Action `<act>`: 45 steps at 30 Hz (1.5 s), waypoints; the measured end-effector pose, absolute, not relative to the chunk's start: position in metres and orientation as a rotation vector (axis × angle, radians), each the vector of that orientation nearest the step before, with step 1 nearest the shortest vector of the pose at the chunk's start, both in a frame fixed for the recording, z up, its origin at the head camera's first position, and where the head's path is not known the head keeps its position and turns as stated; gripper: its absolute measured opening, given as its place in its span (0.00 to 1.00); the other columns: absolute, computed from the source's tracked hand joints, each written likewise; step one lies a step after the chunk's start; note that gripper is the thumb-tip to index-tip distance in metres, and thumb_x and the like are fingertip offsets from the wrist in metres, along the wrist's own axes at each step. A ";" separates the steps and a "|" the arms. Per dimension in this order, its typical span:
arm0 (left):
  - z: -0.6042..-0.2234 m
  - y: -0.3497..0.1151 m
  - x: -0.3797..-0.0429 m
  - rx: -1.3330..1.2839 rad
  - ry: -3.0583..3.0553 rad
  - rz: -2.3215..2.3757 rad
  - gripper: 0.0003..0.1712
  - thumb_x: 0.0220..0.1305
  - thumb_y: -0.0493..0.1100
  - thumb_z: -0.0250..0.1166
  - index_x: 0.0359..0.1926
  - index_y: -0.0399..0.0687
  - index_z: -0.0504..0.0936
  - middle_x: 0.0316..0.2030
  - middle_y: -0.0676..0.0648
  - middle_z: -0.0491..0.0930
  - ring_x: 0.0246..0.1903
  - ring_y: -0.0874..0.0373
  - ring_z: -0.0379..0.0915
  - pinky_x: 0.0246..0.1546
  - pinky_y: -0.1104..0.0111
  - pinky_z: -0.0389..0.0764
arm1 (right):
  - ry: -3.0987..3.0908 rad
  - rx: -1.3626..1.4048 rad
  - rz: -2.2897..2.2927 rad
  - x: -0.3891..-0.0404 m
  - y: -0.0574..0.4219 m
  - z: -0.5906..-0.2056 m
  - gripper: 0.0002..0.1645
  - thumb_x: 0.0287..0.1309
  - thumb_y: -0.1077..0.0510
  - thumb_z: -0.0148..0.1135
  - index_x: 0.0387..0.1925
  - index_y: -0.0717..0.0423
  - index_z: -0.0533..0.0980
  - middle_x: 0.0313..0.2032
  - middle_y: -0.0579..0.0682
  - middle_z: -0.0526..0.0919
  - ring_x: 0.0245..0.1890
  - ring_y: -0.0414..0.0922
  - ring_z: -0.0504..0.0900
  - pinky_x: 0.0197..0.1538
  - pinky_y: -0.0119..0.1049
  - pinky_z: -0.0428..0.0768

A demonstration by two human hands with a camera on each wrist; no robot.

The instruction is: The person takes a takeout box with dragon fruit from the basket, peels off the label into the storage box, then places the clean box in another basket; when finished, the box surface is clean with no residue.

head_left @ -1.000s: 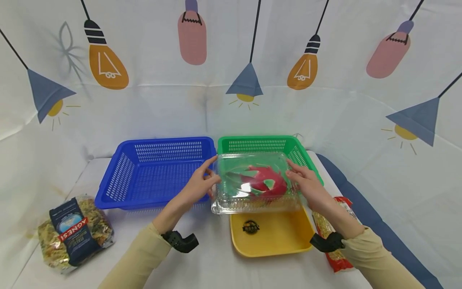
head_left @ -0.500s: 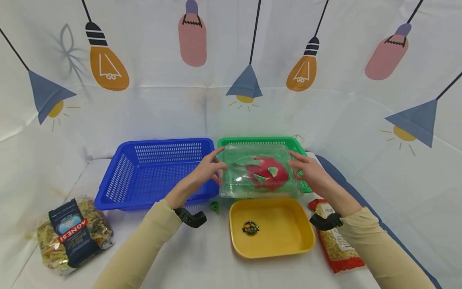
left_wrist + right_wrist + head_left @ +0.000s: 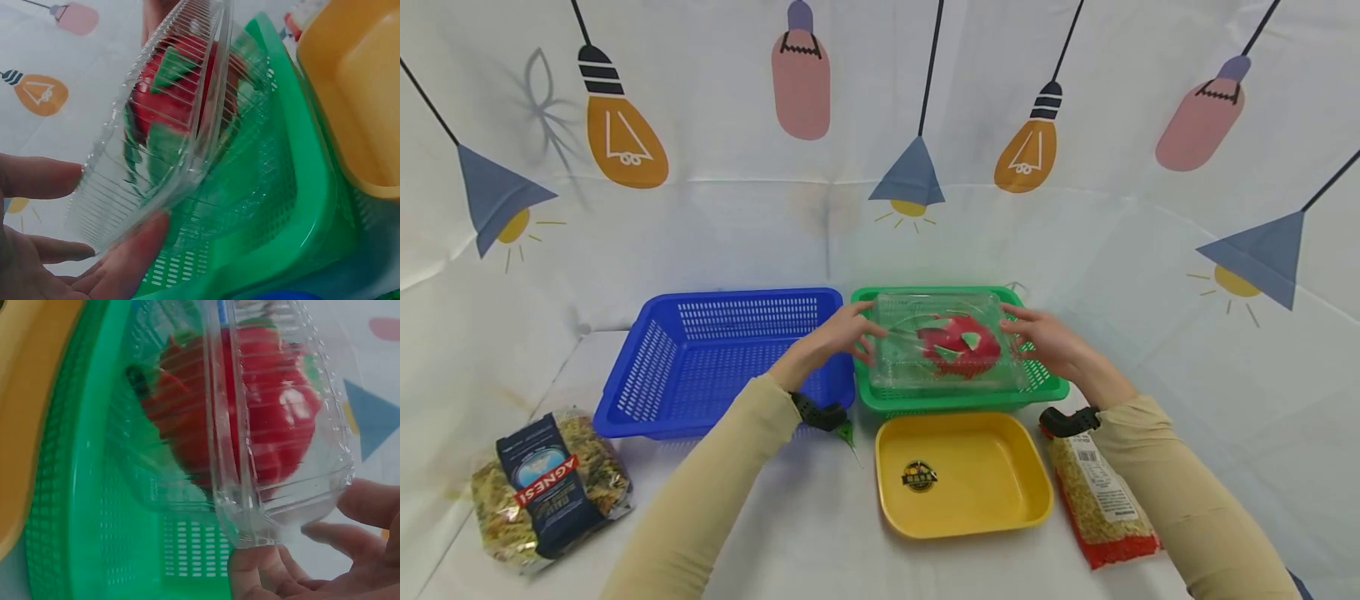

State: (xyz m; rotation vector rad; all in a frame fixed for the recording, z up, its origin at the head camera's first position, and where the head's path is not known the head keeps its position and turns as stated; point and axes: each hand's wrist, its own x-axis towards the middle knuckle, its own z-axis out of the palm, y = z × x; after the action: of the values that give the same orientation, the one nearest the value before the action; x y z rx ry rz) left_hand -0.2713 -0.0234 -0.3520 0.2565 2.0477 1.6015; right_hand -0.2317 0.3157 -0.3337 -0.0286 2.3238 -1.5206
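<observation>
A clear plastic clamshell box (image 3: 898, 375) with a red and green dragon fruit (image 3: 962, 346) inside is held over the green basket (image 3: 1051, 393). My left hand (image 3: 842, 332) grips its left end, thumb and fingers spread on the two faces of the box in the left wrist view. At the opposite end my right hand (image 3: 1051, 340) holds the box, its fingertips around the corner in the right wrist view. In both wrist views the box (image 3: 119, 206) tilts across the picture, and the basket's perforated floor (image 3: 194, 544) shows below it.
A blue basket (image 3: 722, 375) stands left of the green one, and a yellow tray (image 3: 992, 479) in front. An Agnesi pasta bag (image 3: 550, 492) lies at left. Another clear-and-red food bag (image 3: 1097, 500) lies by the right sleeve. A small green object (image 3: 847, 432) lies near the left wrist.
Both hands have carried the box away from me, from over the yellow tray's back edge to over the green basket. The yellow tray and small green object have come into fuller view.
</observation>
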 end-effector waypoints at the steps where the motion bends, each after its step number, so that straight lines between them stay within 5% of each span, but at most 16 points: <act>1: -0.353 -0.022 -0.273 0.259 2.046 1.582 0.45 0.70 0.39 0.59 0.80 0.47 0.46 0.47 0.37 0.82 0.23 0.55 0.78 0.41 0.56 0.85 | 2.323 -0.029 -1.508 -0.234 0.317 -0.335 0.39 0.78 0.51 0.46 0.80 0.50 0.43 0.76 0.66 0.49 0.33 0.42 0.71 0.66 0.58 0.67; 6: -0.356 -0.013 -0.279 0.278 2.071 1.472 0.43 0.72 0.40 0.58 0.80 0.44 0.46 0.67 0.34 0.68 0.35 0.51 0.82 0.42 0.59 0.85 | 2.319 -0.011 -1.437 -0.248 0.327 -0.342 0.38 0.78 0.53 0.45 0.80 0.52 0.42 0.74 0.68 0.51 0.40 0.46 0.72 0.61 0.51 0.72; 11: -0.360 -0.001 -0.281 0.316 2.162 1.329 0.40 0.74 0.39 0.55 0.78 0.36 0.46 0.69 0.32 0.63 0.30 0.53 0.79 0.43 0.61 0.84 | 2.307 0.033 -1.376 -0.258 0.329 -0.346 0.38 0.78 0.54 0.45 0.80 0.53 0.43 0.74 0.68 0.52 0.40 0.48 0.70 0.57 0.48 0.75; 18: -0.373 0.010 -0.284 0.358 2.228 1.191 0.29 0.76 0.37 0.51 0.72 0.29 0.56 0.42 0.40 0.68 0.19 0.59 0.64 0.33 0.64 0.74 | 2.320 0.084 -1.296 -0.266 0.330 -0.359 0.37 0.78 0.56 0.45 0.80 0.55 0.44 0.76 0.67 0.48 0.32 0.46 0.71 0.46 0.42 0.78; 23: -0.385 0.015 -0.285 0.340 2.208 1.225 0.31 0.75 0.34 0.47 0.74 0.31 0.50 0.44 0.39 0.63 0.16 0.60 0.49 0.28 0.63 0.62 | 2.316 0.096 -1.241 -0.272 0.333 -0.370 0.38 0.78 0.56 0.45 0.80 0.55 0.42 0.76 0.67 0.46 0.35 0.46 0.74 0.48 0.41 0.79; 27: -0.389 0.019 -0.286 0.336 2.231 1.195 0.32 0.73 0.30 0.44 0.75 0.32 0.48 0.32 0.44 0.63 0.16 0.60 0.46 0.27 0.63 0.59 | 2.298 0.101 -1.255 -0.276 0.335 -0.378 0.38 0.77 0.59 0.44 0.80 0.56 0.42 0.76 0.68 0.47 0.35 0.48 0.73 0.49 0.44 0.78; 30: -0.391 0.023 -0.287 0.329 2.261 1.156 0.29 0.72 0.30 0.42 0.73 0.31 0.52 0.21 0.50 0.54 0.15 0.61 0.44 0.27 0.63 0.58 | 2.292 0.102 -1.257 -0.278 0.336 -0.382 0.38 0.77 0.60 0.44 0.79 0.57 0.43 0.76 0.69 0.46 0.40 0.51 0.73 0.54 0.48 0.77; 34: -0.391 0.026 -0.290 0.307 2.289 1.135 0.26 0.73 0.30 0.42 0.71 0.30 0.56 0.18 0.50 0.53 0.14 0.60 0.45 0.28 0.62 0.59 | 2.307 0.098 -1.247 -0.280 0.336 -0.383 0.37 0.77 0.61 0.44 0.79 0.60 0.44 0.76 0.69 0.45 0.50 0.54 0.72 0.58 0.50 0.76; 39: -0.392 0.030 -0.293 0.301 2.309 1.133 0.28 0.73 0.29 0.43 0.72 0.30 0.55 0.28 0.44 0.63 0.14 0.61 0.45 0.25 0.63 0.59 | 2.351 0.097 -1.212 -0.281 0.335 -0.383 0.36 0.77 0.60 0.44 0.78 0.62 0.45 0.75 0.70 0.49 0.44 0.51 0.75 0.56 0.48 0.79; 42: -0.395 0.032 -0.295 0.307 2.319 1.138 0.30 0.74 0.30 0.43 0.75 0.31 0.53 0.48 0.37 0.69 0.14 0.62 0.46 0.25 0.63 0.61 | 2.363 0.101 -1.189 -0.283 0.335 -0.384 0.36 0.77 0.60 0.44 0.78 0.62 0.45 0.75 0.70 0.49 0.46 0.53 0.76 0.58 0.50 0.79; 45: -0.397 0.033 -0.297 0.293 2.327 1.145 0.32 0.75 0.31 0.43 0.77 0.34 0.49 0.70 0.35 0.58 0.14 0.61 0.47 0.29 0.61 0.64 | 2.351 0.104 -1.188 -0.286 0.335 -0.386 0.36 0.78 0.59 0.43 0.79 0.61 0.44 0.75 0.70 0.48 0.58 0.63 0.74 0.62 0.53 0.75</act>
State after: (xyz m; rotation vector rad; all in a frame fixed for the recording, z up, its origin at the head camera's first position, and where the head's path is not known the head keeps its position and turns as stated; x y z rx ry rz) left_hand -0.2965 0.0333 -0.3974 0.2926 2.3274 1.1450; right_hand -0.2856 0.3355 -0.3860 0.1043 2.3510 -1.1877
